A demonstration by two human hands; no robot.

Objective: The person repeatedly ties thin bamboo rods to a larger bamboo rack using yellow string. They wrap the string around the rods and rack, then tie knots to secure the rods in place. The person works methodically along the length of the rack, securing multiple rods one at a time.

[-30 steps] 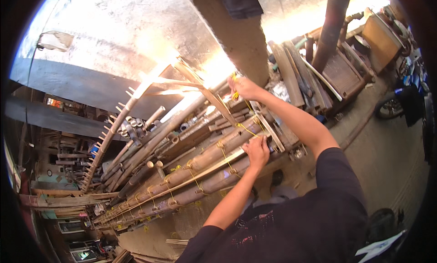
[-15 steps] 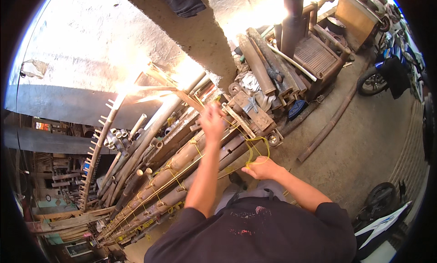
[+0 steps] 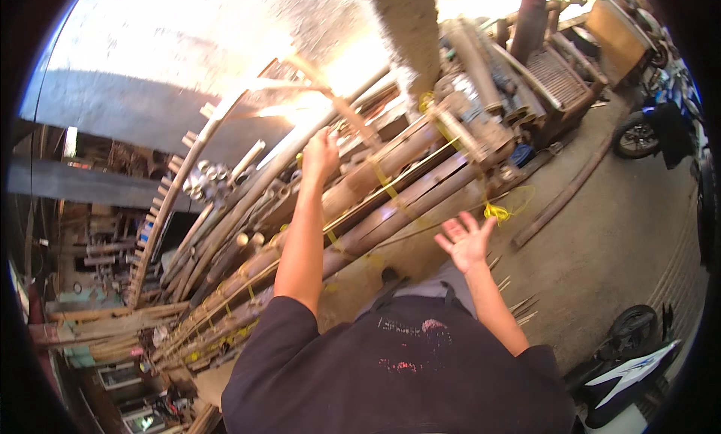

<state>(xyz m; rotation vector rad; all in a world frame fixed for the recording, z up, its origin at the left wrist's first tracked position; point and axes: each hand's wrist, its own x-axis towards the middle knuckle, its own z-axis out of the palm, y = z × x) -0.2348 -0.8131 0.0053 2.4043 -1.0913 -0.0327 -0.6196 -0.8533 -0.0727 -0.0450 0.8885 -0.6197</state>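
Note:
A long stack of bamboo poles [image 3: 390, 201], tied with yellow cord, lies slanted across the ground in front of me. My left hand [image 3: 321, 152] reaches up over the stack, its fingers curled on a thin bamboo strip [image 3: 353, 122] among the upper poles. My right hand [image 3: 466, 240] hovers lower over the concrete with its fingers spread and nothing in it. A loose loop of yellow cord [image 3: 497, 210] hangs just beyond its fingertips, at the near end of the poles.
A concrete pillar [image 3: 405, 36] rises behind the stack. A rusty metal rack [image 3: 552, 77] and pipes stand at the back right. A single pole [image 3: 563, 195] lies on the floor. A motorcycle [image 3: 646, 130] is parked right, a scooter [image 3: 627, 370] at lower right.
My view swung back. My left hand moved along the upper poles. My right hand came off the yellow cord and the stack and now hangs open over the floor.

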